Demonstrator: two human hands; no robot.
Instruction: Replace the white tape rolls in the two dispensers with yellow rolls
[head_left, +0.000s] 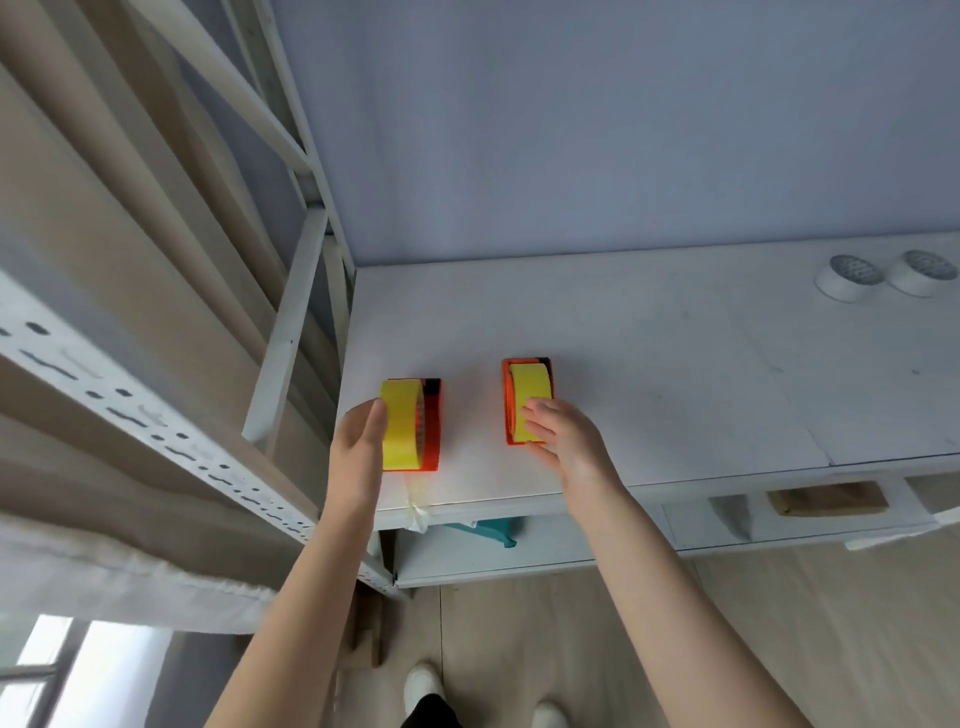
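Two orange tape dispensers stand on the white desk, each with a yellow roll in it. The left dispenser holds a yellow roll; my left hand presses against that roll's left side. A strip of pale tape trails from it over the desk's front edge. The right dispenser holds the other yellow roll; my right hand rests on its near part with fingers curled over it. Two white tape rolls lie flat at the far right of the desk.
A white metal shelving frame rises at the desk's left edge, close to my left hand. A wall stands behind the desk. Under the desk's front edge are a teal object and open compartments. My feet show on the wooden floor below.
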